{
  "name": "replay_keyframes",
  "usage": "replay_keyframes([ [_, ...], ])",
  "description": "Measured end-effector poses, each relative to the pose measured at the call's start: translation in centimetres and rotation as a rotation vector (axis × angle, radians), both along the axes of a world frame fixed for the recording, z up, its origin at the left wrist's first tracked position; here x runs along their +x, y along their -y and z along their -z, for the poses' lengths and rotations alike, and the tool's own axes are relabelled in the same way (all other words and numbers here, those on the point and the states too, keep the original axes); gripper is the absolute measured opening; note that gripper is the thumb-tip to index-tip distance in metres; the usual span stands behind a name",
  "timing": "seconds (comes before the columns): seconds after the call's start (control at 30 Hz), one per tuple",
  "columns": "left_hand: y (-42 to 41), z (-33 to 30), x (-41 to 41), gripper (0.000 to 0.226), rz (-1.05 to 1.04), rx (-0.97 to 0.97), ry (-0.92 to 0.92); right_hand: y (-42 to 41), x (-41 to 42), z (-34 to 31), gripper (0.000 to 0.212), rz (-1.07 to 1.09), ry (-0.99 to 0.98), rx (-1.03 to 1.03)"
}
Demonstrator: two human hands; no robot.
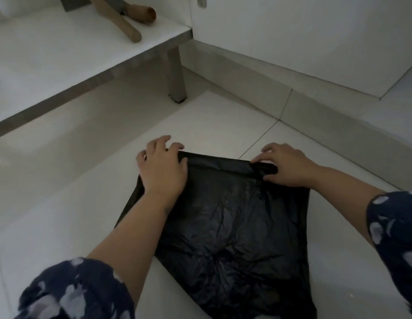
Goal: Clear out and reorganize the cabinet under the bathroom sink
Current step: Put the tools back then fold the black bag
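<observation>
Black plastic bag (228, 217) lies flat on the floor (211, 116), lower centre; my left hand (163, 169) and right hand (285, 166) pinch its rolled top edge. Wooden-handled tools (131, 17), upper left, probably still need sorting.

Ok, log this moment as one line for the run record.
stage: folding | item: crinkled black plastic bag flat on white tiled floor | left hand: pinches far fold | right hand: pinches far fold

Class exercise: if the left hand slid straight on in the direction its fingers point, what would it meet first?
Mostly bare floor tile first; the left hand points up-frame toward the metal leg of the cabinet base, probably the first obstacle, though depth is hard to judge.
</observation>
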State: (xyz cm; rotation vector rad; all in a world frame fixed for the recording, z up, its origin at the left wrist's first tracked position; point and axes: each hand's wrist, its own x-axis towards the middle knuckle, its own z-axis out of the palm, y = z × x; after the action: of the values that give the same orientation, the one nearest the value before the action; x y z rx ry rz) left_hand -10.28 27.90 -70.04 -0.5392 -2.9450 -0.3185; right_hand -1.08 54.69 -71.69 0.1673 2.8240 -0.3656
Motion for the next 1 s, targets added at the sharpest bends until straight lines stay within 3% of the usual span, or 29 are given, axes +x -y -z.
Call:
replay_keyframes([
  [0.13, -2.4, 0.4, 5.5, 0.063, 0.002, -0.095, 0.202, 3.4, -0.8, -0.7, 0.055, -0.239, -0.114, 0.044],
  [0.37, -0.9, 2.4, 8.8, 0.099, 0.047, -0.280, 0.469, 6.8, 0.9, 1.1, 0.054, -0.306, 0.091, 0.095],
  [0.57, 0.8, 2.4, 4.8, 0.090, 0.160, -0.432, 0.379, 7.6, 2.6, 0.9, 0.058, -0.208, 0.126, 0.165],
  [0.7, 1.8, 2.0, 3.6, 0.075, 0.159, -0.393, 0.302, 8.7, 3.4, 0.5, 0.054, -0.132, 0.161, 0.120],
  [0.87, 3.6, 2.3, 3.3, 0.072, 0.201, -0.320, 0.336, 8.5, 1.9, -0.5, 0.038, -0.111, -0.109, 0.090],
  [1.0, 4.6, 1.9, 2.0, 0.077, 0.185, -0.290, 0.320, 8.0, 0.0, -0.4, 0.071, -0.143, -0.116, 0.008],
])
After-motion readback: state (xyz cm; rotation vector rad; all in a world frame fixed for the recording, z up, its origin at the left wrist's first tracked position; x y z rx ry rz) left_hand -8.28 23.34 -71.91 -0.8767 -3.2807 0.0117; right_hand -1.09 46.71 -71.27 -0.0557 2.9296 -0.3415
